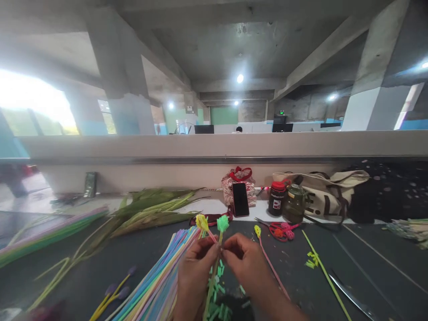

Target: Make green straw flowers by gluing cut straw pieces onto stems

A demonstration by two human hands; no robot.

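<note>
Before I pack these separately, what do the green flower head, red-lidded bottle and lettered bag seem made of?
Green flower head: perhaps matte chenille fibre, judging by soft, clumped edges. Red-lidded bottle: smooth, faintly shiny, so plastic or glass. Lettered bag: apparently matte canvas, given its slumped folds.

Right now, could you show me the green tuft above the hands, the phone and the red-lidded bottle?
Green tuft [222, 223]: head view, middle of its bunched top.
Phone [240, 199]: head view, middle of its dark screen.
Red-lidded bottle [276, 198]: head view, on its dark body.
</note>
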